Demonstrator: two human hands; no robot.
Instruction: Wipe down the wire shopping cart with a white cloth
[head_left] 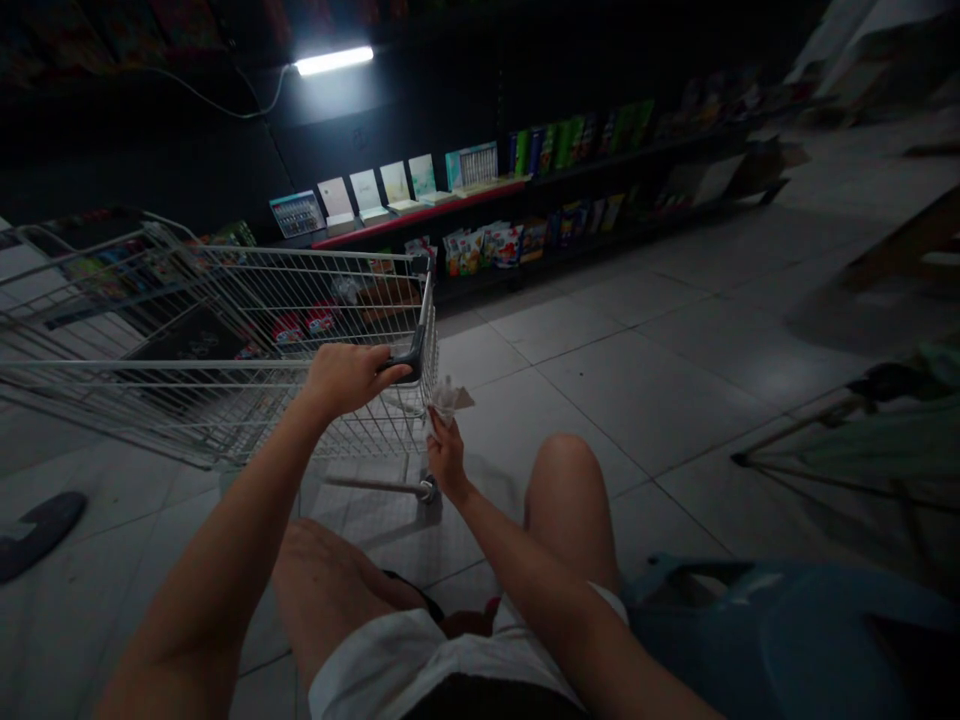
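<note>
Grey square floor tiles [637, 400] are running under everything, with a white wire shopping cart [247, 262] standing on them at 11 o'clock. A long black metal shelf unit with a red front edge [420, 215] is standing at 1 o'clock, pale flat card packs [395, 182] and tall green-and-blue boxes [570, 145] sitting on its upper level, bright printed packets [484, 247] sitting below.

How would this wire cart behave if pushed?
The cart probably rolls easily, since it sits on small casters. Its open wire frame looks light for its size. Being long, it may swing wide on turns.
</note>
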